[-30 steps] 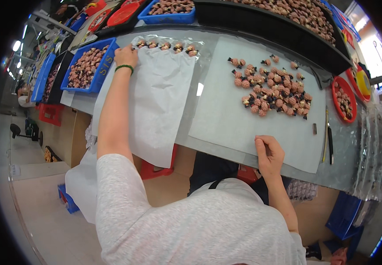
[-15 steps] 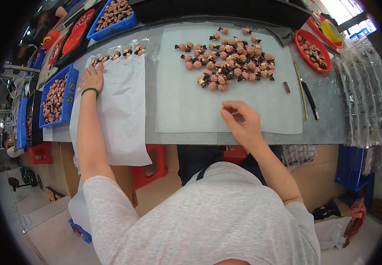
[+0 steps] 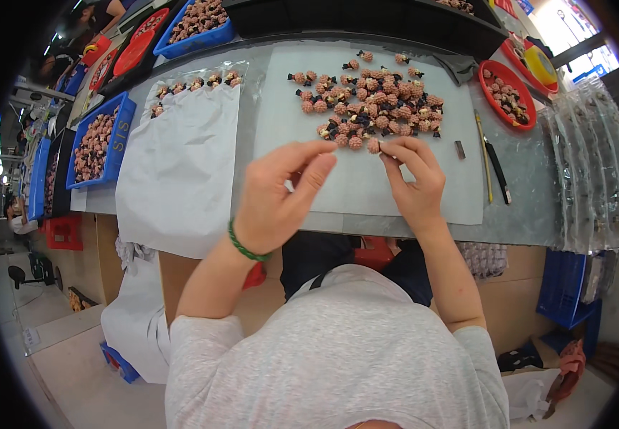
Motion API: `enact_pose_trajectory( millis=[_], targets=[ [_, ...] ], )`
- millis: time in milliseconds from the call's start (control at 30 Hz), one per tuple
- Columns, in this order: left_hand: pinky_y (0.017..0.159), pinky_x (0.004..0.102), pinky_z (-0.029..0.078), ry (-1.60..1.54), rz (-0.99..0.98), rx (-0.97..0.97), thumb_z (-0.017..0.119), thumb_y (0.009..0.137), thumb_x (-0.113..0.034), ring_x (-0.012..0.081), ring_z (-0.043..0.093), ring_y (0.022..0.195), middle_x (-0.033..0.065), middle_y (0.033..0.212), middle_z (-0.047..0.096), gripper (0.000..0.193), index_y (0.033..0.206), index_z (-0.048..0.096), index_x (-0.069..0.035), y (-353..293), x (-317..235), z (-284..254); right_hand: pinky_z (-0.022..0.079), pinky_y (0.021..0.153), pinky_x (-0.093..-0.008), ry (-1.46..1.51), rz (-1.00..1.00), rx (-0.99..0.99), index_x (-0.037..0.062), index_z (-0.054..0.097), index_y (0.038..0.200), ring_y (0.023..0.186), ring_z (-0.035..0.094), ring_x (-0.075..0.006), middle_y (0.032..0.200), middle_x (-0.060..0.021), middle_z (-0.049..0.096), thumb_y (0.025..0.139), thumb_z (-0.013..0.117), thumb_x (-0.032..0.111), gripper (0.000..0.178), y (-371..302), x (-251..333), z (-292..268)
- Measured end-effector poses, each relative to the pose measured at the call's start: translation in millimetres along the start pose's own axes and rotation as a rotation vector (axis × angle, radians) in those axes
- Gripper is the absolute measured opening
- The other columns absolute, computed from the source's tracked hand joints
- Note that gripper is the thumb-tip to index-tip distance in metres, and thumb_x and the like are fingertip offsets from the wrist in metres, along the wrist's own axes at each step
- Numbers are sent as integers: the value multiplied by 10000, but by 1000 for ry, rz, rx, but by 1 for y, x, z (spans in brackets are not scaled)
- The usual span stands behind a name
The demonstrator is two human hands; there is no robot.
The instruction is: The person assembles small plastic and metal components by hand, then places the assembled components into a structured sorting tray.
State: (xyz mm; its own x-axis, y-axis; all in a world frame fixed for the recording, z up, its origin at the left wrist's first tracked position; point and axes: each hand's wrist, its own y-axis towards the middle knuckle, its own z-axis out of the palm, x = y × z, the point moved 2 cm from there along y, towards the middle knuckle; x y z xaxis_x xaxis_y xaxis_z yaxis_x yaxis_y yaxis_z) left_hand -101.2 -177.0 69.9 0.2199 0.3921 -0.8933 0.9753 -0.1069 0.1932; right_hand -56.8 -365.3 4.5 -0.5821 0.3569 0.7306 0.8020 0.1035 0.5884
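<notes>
A pile of small pink, knobbly figurines (image 3: 388, 100) with dark and cream parts lies on a white sheet (image 3: 302, 64) on the table. At the pile's near edge, my right hand (image 3: 417, 182) pinches one pink figurine (image 3: 374, 145) between thumb and fingertips. My left hand (image 3: 274, 189), with a green cord bracelet at the wrist, hovers just left of it. Its thumb and forefinger point toward that figurine with a gap between them, and nothing shows in them. Further left, a row of similar figurines (image 3: 196, 84) lies on clear plastic, partly under a white cover sheet (image 3: 181, 164).
Blue bins (image 3: 116, 146) of figurines stand at the left and back left. A red tray (image 3: 531, 118) sits at the back right, near a yellow stick (image 3: 482, 154), a black pen-like tool (image 3: 498, 168) and a small grey block (image 3: 459, 149). Clear plastic packs (image 3: 595, 164) are stacked far right.
My left hand has left the cover sheet and come across beside the right. My right hand has moved up to the pile and taken a figurine. More of the figurine row shows at left.
</notes>
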Motion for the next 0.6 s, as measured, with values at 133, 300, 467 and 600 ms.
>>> enact_pose_trajectory(
  millis=[133,300,467,600],
  targets=[
    [569,193,412,-582,-286,19,548,862,-175,56,498,655,16,769,568,260,1045,552,10,-5,49,65,478,613,-246,-30,-105,-49,4,629,854,736,574,-173,850,-96,571,670,625,-126,226,-27,13,-5],
    [630,197,420,-969,-442,177,523,878,-193,59,487,683,10,814,560,299,1102,529,5,-2,73,97,486,683,-262,243,119,-110,-18,585,968,783,572,-176,890,-99,571,719,571,-116,268,-44,16,-7],
    [706,210,456,-827,-309,41,530,858,-74,84,546,797,29,872,605,205,1039,600,-9,-1,63,99,492,775,-295,696,665,46,-45,497,1094,843,581,-168,953,-123,575,816,552,0,287,-66,-7,-8],
    [746,222,461,-718,-179,16,527,843,-22,101,557,845,39,892,616,203,1030,604,0,-3,65,93,507,733,-282,778,563,-43,-58,522,1049,809,596,-163,916,-126,592,820,557,-1,239,-65,2,-2]
  ],
)
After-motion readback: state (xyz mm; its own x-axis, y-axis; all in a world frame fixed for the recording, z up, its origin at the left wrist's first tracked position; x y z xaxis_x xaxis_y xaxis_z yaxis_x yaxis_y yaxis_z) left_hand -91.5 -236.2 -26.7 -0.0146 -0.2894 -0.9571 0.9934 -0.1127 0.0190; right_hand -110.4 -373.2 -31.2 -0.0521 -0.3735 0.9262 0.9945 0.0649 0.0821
